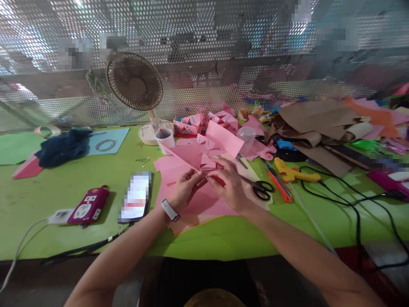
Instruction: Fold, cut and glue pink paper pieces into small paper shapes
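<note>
A folded piece of pink paper (187, 154) is held up over the middle of the table. My left hand (186, 187), with a pale band on its wrist, pinches the paper's lower edge. My right hand (227, 182) is at the same piece, its thumb and fingers bent together on the edge beside the left fingertips. Underneath lie larger pink sheets (207, 207). Black-handled scissors (262, 189) rest just right of my right hand. Behind the hands are pink paper pieces with blue dots (191, 123).
A fan (136, 83) and white cup (165, 140) stand at the back. To the left lie a phone (136, 197) and purple power bank (89, 205). On the right are a red cutter (280, 184), yellow glue gun (294, 172), black cables (356, 209) and brown paper (316, 121).
</note>
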A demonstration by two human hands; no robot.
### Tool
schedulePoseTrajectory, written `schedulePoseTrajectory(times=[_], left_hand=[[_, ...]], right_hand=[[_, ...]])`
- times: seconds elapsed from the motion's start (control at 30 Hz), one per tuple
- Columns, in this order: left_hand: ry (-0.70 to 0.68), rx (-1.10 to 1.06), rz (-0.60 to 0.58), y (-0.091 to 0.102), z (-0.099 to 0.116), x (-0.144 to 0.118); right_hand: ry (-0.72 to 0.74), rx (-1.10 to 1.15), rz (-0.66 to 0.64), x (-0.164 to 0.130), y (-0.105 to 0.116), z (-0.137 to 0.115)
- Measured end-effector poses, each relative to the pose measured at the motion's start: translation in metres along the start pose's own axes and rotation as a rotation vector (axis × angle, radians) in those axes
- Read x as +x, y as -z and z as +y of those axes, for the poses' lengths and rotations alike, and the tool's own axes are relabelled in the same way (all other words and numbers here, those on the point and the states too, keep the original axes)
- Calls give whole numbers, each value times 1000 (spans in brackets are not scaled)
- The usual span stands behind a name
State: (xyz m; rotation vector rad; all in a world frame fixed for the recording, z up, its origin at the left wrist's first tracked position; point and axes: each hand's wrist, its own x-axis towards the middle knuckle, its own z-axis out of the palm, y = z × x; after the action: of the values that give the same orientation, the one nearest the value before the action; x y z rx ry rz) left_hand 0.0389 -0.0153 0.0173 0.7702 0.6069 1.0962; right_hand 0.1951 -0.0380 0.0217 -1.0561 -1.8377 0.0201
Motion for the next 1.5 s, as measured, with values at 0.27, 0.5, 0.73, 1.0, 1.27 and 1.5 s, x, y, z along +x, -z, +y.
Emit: schedulePoseTrajectory(times=[0.27, 0.5, 0.73, 1.0, 1.27, 1.5], left_hand=[[0, -30, 15, -2, -3, -3], [-22, 57, 48, -4, -1, -3], [-38, 218, 62, 4, -3, 2], [-37, 335, 14, 2, 4, 2], [37, 284, 41, 4, 3, 2], [40, 302, 47, 8, 10, 5]], right_hand=[[62, -5, 19, 0, -4, 8], [22, 53, 24, -4, -5, 6], [-413, 322, 11, 2, 11, 3], [-689, 748, -111, 2, 1, 25], [-525, 671, -85, -1, -8, 15], [-220, 343, -61, 1, 5, 18]])
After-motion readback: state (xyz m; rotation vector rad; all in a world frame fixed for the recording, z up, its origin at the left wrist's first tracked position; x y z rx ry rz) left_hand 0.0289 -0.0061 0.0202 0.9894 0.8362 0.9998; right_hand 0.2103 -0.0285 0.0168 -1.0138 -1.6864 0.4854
